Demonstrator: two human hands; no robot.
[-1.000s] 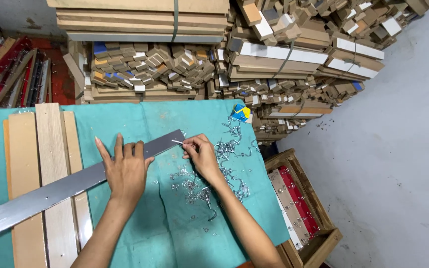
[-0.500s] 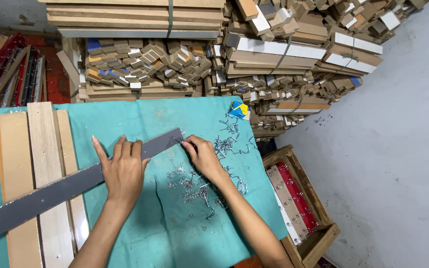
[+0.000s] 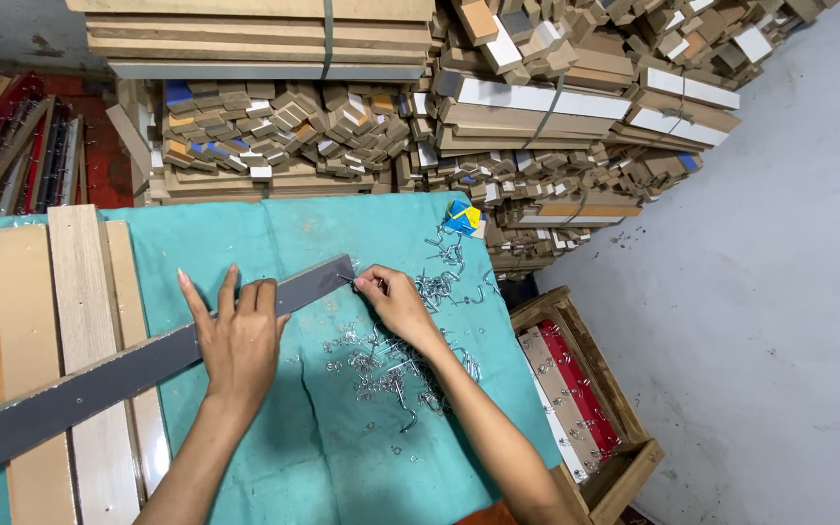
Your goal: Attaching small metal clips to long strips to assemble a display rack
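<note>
A left hand (image 3: 241,340) lies flat, fingers spread, pressing a long grey strip (image 3: 128,374) against a bench (image 3: 362,233) draped in teal cloth. The strip runs from the lower left edge of the frame up to the centre, crossing three pale wooden slats (image 3: 70,331) at the left. Just right of centre, a right hand (image 3: 396,301) meets the strip's upper end, its fingers pinched narrow on a small metal hook (image 3: 347,280) at that tip. Loose silver hooks (image 3: 391,365) lie scattered over the cloth beneath and beyond the right wrist. A small blue-and-yellow box (image 3: 462,218) sits near the bench's far edge. At lower right, a wooden crate (image 3: 590,389) on the floor holds red and pale strips. Bundled, strapped stacks of wood offcuts (image 3: 459,107) fill the top of the frame.
</note>
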